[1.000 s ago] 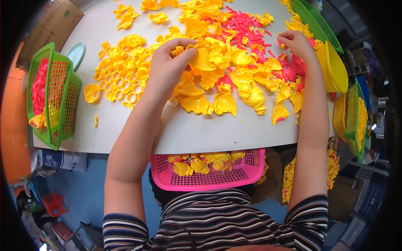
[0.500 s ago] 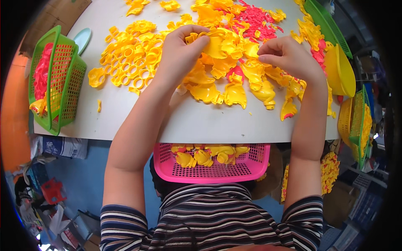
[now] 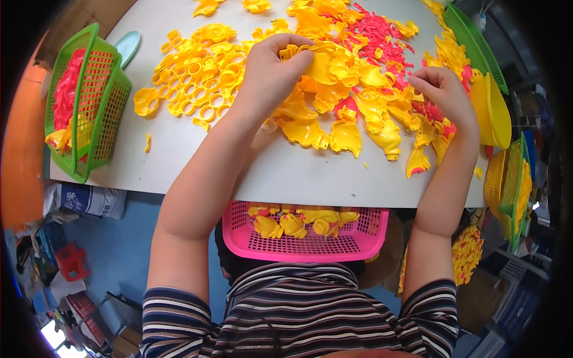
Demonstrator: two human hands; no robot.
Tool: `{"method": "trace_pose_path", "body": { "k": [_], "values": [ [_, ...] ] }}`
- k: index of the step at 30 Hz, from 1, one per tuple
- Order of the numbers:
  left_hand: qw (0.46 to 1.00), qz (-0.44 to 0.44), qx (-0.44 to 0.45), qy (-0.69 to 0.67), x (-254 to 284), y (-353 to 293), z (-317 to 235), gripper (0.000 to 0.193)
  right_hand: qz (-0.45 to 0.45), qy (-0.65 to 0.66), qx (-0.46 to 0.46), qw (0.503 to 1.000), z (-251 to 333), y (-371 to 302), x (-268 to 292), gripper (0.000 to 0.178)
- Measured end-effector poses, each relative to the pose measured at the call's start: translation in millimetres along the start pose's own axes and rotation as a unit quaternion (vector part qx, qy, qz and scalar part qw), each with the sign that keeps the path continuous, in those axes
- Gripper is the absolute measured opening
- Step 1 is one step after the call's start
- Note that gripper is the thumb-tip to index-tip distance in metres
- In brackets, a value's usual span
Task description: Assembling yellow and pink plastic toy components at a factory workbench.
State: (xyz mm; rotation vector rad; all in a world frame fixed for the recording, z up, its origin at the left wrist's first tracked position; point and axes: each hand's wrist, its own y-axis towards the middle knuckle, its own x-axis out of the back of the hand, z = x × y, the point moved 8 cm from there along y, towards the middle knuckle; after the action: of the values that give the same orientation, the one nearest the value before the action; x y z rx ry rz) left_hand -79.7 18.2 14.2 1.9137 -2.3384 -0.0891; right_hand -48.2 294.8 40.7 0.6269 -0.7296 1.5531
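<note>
My left hand point(image 3: 271, 74) is closed, thumb and fingers pinching a curved yellow plastic shell piece point(image 3: 322, 62) above the heap. Part of that piece is hidden behind the fingers. My right hand point(image 3: 446, 98) is over the right side of the heap, near red and yellow pieces. Its thumb and fingertips come together; whatever may be between them is too small to make out. Below and between both hands lie hollow yellow shell pieces point(image 3: 346, 137). Left of them spreads a cluster of yellow rings point(image 3: 188, 89), and behind is a pile of small red pieces point(image 3: 379, 33).
A green basket point(image 3: 104, 128) with red and yellow parts stands at the table's left, by a pale blue lid point(image 3: 128, 48). At my lap, a pink basket point(image 3: 239, 241) contains yellow figures. A yellow bowl point(image 3: 492, 113) and more baskets line the right edge.
My right hand has moved to the right, away from my left hand. The left keeps its pinch on the yellow shell piece. The whole view has shifted slightly.
</note>
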Motion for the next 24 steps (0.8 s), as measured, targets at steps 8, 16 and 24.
{"method": "trace_pose_path", "body": {
  "k": [8, 16, 24],
  "values": [
    [1.0, -0.017, -0.004, 0.005, 7.0, 0.6, 4.4, 0.025, -0.072, -0.04, -0.074, 0.994, -40.0, 6.8, 28.5, 0.028],
    [1.0, -0.025, -0.016, -0.007, 7.3, 1.2, 3.0, 0.025, -0.103, -0.134, -0.114, 0.979, -71.2, 8.3, 40.6, 0.027],
    [0.999, -0.037, -0.017, -0.013, 9.1, 0.2, 0.9, 0.024, -0.117, -0.159, -0.192, 0.961, -85.0, 1.9, 50.2, 0.023]
  ]
}}
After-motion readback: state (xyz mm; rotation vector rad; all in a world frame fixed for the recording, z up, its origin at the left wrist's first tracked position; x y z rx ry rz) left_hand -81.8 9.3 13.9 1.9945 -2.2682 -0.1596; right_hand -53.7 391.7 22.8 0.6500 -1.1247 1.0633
